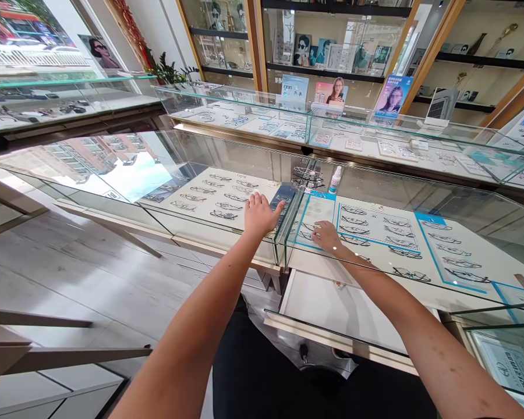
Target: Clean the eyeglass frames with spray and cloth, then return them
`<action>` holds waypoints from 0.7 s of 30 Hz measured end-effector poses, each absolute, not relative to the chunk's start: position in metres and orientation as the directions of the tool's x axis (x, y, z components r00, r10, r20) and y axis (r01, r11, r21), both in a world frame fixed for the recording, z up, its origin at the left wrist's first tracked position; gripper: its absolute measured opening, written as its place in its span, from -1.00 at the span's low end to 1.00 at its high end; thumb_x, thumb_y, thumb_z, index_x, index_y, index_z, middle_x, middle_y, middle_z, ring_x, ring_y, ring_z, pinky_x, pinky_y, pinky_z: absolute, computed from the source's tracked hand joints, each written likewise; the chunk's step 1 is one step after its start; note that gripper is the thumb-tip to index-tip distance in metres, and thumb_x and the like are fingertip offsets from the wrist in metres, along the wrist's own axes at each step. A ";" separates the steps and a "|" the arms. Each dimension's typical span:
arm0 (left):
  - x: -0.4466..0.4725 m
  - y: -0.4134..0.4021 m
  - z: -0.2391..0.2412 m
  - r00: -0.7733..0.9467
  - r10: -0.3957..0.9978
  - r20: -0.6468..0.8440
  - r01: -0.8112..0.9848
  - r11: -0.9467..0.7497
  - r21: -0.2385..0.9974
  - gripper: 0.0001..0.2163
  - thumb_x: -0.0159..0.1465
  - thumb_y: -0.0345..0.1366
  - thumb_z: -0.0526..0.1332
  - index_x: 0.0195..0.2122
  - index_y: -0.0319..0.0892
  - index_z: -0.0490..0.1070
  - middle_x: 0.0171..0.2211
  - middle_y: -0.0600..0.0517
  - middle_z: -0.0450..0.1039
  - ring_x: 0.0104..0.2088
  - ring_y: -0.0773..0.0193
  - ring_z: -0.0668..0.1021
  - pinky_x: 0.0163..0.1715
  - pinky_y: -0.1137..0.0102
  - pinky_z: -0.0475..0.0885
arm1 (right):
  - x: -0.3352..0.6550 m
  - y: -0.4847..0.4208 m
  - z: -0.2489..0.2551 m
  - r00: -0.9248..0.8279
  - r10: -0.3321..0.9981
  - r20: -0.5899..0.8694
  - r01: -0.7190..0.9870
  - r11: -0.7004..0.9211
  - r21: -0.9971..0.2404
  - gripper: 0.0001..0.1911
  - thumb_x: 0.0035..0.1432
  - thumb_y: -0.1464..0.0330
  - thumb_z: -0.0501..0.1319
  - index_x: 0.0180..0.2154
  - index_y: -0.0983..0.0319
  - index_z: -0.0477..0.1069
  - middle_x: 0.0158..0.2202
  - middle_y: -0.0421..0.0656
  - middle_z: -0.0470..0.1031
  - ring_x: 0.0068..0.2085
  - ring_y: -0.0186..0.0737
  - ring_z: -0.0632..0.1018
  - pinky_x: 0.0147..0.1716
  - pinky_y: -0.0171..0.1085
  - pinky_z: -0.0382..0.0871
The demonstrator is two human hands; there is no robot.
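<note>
My left hand (260,214) rests flat on top of a glass display counter (227,152), fingers spread and open, beside a small dark blue sign (282,200). My right hand (327,237) reaches inside the neighbouring case, under its glass top. Its fingers curl down onto a white tray with blue borders (378,228), among rows of eyeglass frames (365,210). I cannot make out whether they hold a frame.
A pulled-out drawer or shelf (340,308) juts toward me below the case. A small white bottle (335,179) stands at the back of the tray. Another glass counter (332,125) with glasses and posters runs behind. Wooden-legged counters stand at the left, over pale floor.
</note>
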State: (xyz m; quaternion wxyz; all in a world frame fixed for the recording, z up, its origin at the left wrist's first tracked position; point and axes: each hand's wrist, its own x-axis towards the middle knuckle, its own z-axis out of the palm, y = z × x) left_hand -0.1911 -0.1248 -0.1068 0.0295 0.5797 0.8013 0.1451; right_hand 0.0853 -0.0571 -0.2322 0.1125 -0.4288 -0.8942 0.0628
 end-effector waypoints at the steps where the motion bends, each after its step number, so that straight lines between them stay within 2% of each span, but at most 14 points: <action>1: -0.191 -0.125 -0.107 -0.327 0.938 0.119 0.920 0.287 0.268 0.02 0.45 0.36 -0.30 0.59 -0.48 0.03 0.61 -0.38 -0.08 0.62 -0.19 0.01 0.58 -0.01 -0.05 | 0.085 -0.057 -0.232 -0.607 0.781 0.149 0.752 0.625 -0.209 -0.75 0.42 0.35 0.20 -0.19 0.19 0.68 0.33 0.02 0.54 0.34 0.03 0.44 0.37 0.03 0.25; 8: -0.192 -0.124 -0.107 -0.319 0.941 0.118 0.924 0.280 0.262 0.03 0.45 0.37 -0.31 0.58 -0.52 0.03 0.61 -0.39 -0.09 0.62 -0.20 0.01 0.58 -0.01 -0.05 | 0.090 -0.055 -0.232 -0.618 0.775 0.130 0.749 0.631 -0.202 -0.77 0.41 0.32 0.23 -0.16 0.16 0.70 0.36 -0.01 0.51 0.37 0.06 0.40 0.42 0.06 0.18; 14: -0.191 -0.125 -0.105 -0.323 0.940 0.111 0.924 0.289 0.249 0.03 0.45 0.36 -0.31 0.58 -0.54 0.02 0.61 -0.38 -0.09 0.62 -0.19 0.01 0.58 0.00 -0.05 | 0.091 -0.043 -0.231 -0.579 0.808 0.113 0.784 0.589 -0.194 -0.65 0.47 0.33 0.11 -0.05 0.22 0.69 0.32 0.02 0.56 0.40 0.09 0.37 0.44 0.07 0.12; 21: -0.191 -0.126 -0.104 -0.324 0.941 0.097 0.928 0.296 0.228 0.03 0.46 0.35 -0.34 0.59 -0.54 -0.01 0.62 -0.37 -0.11 0.62 -0.19 0.01 0.58 0.00 -0.05 | 0.089 -0.037 -0.232 -0.599 0.797 0.078 0.781 0.603 -0.160 -0.61 0.47 0.36 0.08 -0.01 0.19 0.70 0.25 -0.08 0.64 0.44 0.10 0.37 0.52 0.05 0.00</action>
